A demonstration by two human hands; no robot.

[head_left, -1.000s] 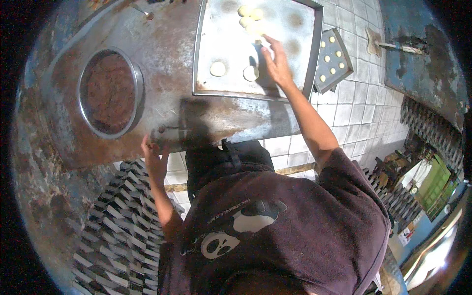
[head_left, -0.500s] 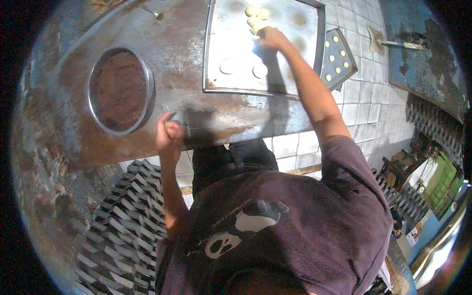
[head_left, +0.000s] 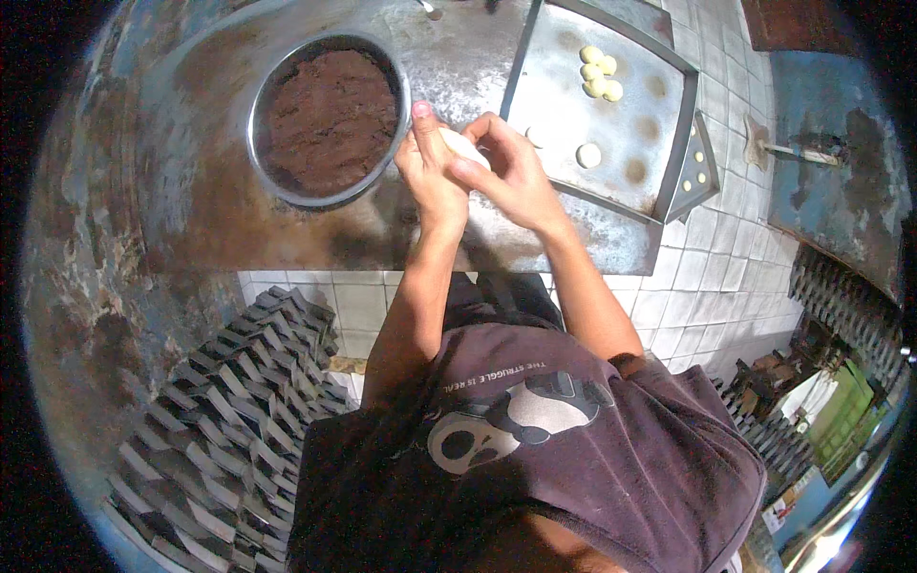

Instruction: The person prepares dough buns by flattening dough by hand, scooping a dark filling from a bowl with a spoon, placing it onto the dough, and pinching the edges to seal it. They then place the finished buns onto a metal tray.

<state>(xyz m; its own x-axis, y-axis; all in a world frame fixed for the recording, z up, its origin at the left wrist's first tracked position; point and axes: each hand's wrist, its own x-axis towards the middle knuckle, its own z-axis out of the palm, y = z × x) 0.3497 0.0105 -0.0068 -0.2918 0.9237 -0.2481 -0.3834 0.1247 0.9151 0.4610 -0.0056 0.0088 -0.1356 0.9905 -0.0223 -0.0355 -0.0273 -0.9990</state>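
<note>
Between my two hands is a pale piece of dough (head_left: pixel 462 148), held over the table just right of a round metal pan. My left hand (head_left: pixel 435 172) is closed on it from the left, its thumb pointing up. My right hand (head_left: pixel 514 172) curls around it from the other side, with thumb and fingers pressed to it. The round pan (head_left: pixel 260 158) is filled with a dark brown crumbly mass (head_left: pixel 330 119). At the right, a large square baking tray (head_left: pixel 559 57) bears a cluster of yellowish dough balls (head_left: pixel 597 72) and a paler dough round (head_left: pixel 588 155) nearer me.
A second, darker tray (head_left: pixel 690 191) with small pale pieces sits lower, beyond the square tray's right edge. A spoon (head_left: pixel 430 10) lies at the table's far edge. The worn metal table (head_left: pixel 201 234) ends just before my body. White tiles (head_left: pixel 707 244) cover the floor.
My right hand has left the dough cluster on the tray and come to my left hand. Both now hold the dough. The view has shifted, so the pan and tray appear further right.
</note>
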